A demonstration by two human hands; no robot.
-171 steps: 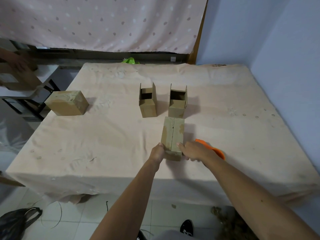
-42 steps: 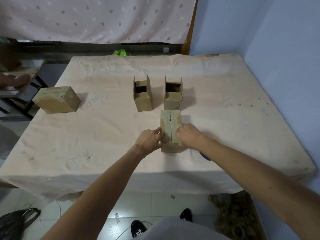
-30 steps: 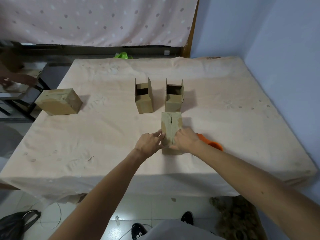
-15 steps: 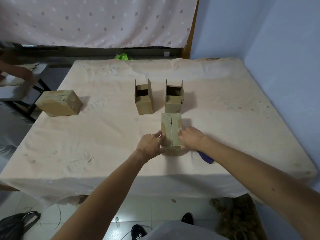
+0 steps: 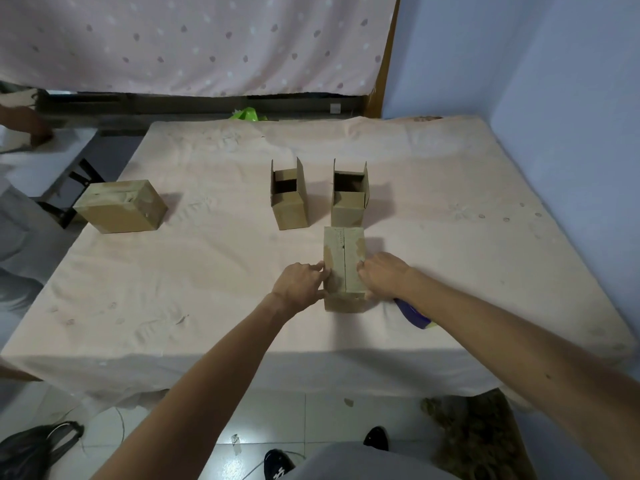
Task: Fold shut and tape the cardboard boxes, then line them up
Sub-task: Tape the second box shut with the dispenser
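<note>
A closed cardboard box [image 5: 344,252] with a centre seam along its top lies near the table's front edge. My left hand [image 5: 300,284] presses against its left side, fingertips at the top edge. My right hand [image 5: 382,278] presses on its right side, fingertips on the top. Just behind it stand two open boxes with raised flaps, the left one [image 5: 289,204] and the right one [image 5: 349,200]. A taped, closed box [image 5: 121,206] sits at the far left. A purple tape dispenser [image 5: 414,312] peeks out from under my right forearm.
A pink cloth covers the table [image 5: 214,271]. A blue wall [image 5: 571,133] runs along the right side and a dotted curtain [image 5: 194,39] hangs behind. Another person's hand [image 5: 33,128] is over a side table at the far left. A black bag [image 5: 31,448] lies on the floor.
Both hands stay against the near box, which has not moved. My right hand has slid slightly along its right edge. The other person's hand at the far left has shifted.
</note>
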